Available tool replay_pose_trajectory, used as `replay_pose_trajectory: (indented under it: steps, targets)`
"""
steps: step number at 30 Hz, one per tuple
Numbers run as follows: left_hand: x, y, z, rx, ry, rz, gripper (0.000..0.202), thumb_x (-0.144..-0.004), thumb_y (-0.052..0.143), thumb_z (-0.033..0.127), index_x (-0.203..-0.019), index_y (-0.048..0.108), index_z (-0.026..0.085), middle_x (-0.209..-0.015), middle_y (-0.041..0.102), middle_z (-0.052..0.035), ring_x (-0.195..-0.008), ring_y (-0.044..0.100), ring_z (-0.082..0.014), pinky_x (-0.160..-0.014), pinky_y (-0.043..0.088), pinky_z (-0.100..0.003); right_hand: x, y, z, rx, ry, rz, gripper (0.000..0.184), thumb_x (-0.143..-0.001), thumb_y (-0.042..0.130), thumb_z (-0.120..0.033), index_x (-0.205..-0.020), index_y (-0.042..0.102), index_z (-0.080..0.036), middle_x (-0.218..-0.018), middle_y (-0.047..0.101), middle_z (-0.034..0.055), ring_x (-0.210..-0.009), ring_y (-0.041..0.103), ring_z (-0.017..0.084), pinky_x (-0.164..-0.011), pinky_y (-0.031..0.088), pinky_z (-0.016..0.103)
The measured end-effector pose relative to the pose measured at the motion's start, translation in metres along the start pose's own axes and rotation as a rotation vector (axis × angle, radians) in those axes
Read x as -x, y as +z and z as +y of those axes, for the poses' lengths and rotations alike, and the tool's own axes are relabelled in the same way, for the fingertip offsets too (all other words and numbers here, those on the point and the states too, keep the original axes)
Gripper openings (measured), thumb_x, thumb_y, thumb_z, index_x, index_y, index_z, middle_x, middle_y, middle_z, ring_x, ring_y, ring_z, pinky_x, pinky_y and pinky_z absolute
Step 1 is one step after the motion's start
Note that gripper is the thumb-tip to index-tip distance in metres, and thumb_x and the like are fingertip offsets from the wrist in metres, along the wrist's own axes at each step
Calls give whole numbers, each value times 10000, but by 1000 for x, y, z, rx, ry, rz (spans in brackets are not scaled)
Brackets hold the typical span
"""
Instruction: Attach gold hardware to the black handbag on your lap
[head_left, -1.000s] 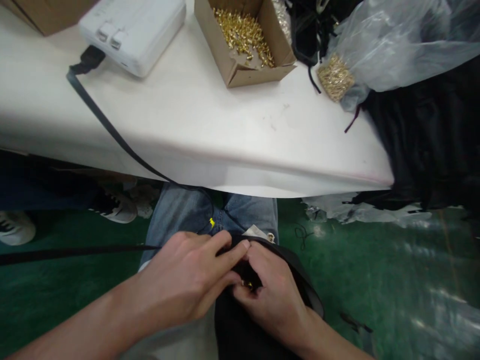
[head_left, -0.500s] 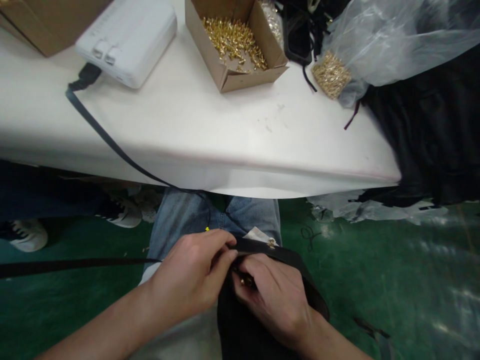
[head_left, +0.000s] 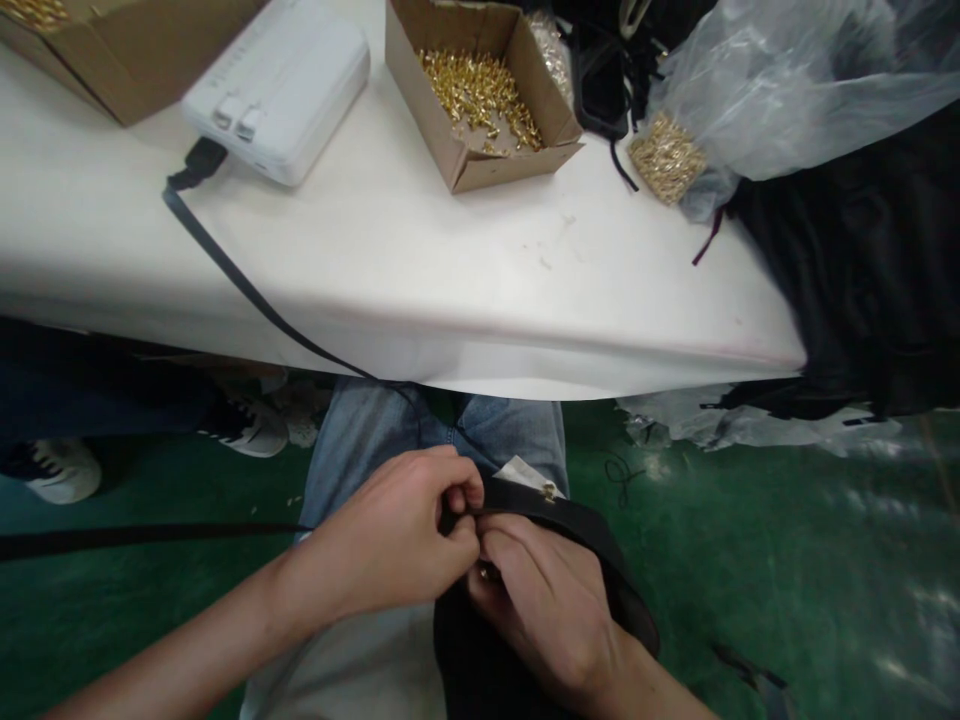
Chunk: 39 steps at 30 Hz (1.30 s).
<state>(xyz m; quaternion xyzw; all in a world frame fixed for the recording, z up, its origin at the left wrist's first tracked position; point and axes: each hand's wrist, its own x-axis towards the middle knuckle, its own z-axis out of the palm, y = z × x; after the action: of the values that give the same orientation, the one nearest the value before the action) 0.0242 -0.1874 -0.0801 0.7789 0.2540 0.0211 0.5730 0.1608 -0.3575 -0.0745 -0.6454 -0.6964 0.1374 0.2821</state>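
The left hand (head_left: 397, 530) pinches black cloth (head_left: 487, 665); the right hand (head_left: 559, 610) curls its fingers (head_left: 517, 548), grip hidden. A cardboard box (head_left: 514, 168) and power bank (head_left: 300, 80) occupy the desk (head_left: 450, 270).

White table (head_left: 480, 270) with cardboard boxes (head_left: 517, 168), white device (head_left: 292, 90), plastic bag (head_left: 810, 100) and, apparently, black cloth (head_left: 862, 250).

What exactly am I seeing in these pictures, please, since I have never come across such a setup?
There is no machine here, only a person working barehanded; one camera worn on the head looks forward and down. The left hand and right hand meet over the lap, holding a black item near its rim. Beyond, on the white table, lie a power bank with a cable, a box of gold pieces and a plastic bag.
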Motion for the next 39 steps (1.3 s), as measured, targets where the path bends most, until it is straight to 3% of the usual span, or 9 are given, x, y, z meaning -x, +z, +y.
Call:
replay_pose_trajectory:
  steps: [5,8,13,17,20,24,35,39]
  targets:
    - [-7,-10,10,-107,-48,-36,166,-856,618,179,-761,740,241,-700,701,35,-655,602,-148,-614,361,-312,1,2,-3,20,-24,-13,119,-1089,589,-114,-1178,668,-120,-1069,779,116,-951,767,211,-861,595,306]
    - [-10,-6,10,-61,-131,-10,152,-822,601,143,-727,687,225,-642,677,45,-602,580,-135,-584,345,-305,3,2,-5,21,-31,-9,130,-1082,587,-93,-1177,673,-112,-1071,772,119,-961,759,213,-882,590,307]
    - [-6,8,-8,205,-277,-16,188,-763,596,124,-895,696,215,-612,585,78,-563,541,-120,-536,347,-260,7,0,-4,14,-51,-31,184,-1096,525,-88,-1193,681,-89,-1118,749,141,-1017,728,226,-906,571,310]
    - [-3,11,-24,445,-335,-141,281,-708,624,146,-979,684,191,-642,544,91,-539,481,-97,-494,334,-229,9,0,-3,64,-82,-76,193,-1096,500,-98,-1132,690,-99,-1039,723,129,-906,695,221,-782,555,314]
    - [-3,10,-27,633,-418,-234,294,-682,631,178,-975,644,191,-583,547,100,-446,432,-85,-440,307,-223,12,2,-2,73,-108,-93,212,-1088,513,-93,-1197,695,-77,-1067,722,140,-987,718,229,-833,580,302]
    - [-5,7,-23,738,-501,-269,354,-622,631,182,-975,603,202,-550,509,129,-396,355,-69,-398,271,-218,14,6,-2,87,-116,-77,221,-1081,533,-83,-1219,705,-71,-1128,748,165,-1081,744,237,-890,608,300]
    - [-2,9,-39,555,-367,-338,484,-652,622,81,-1125,656,177,-749,554,102,-637,462,-99,-550,315,-258,8,3,-11,151,-170,-36,165,-1063,586,-49,-1157,721,-64,-1048,800,151,-947,788,224,-745,597,285]
    - [-3,9,-37,514,-379,-373,527,-631,628,60,-1142,659,183,-787,541,95,-684,480,-114,-573,333,-269,3,1,-12,136,-206,-12,159,-1056,585,-50,-1151,712,-53,-1022,805,155,-935,795,237,-784,622,303]
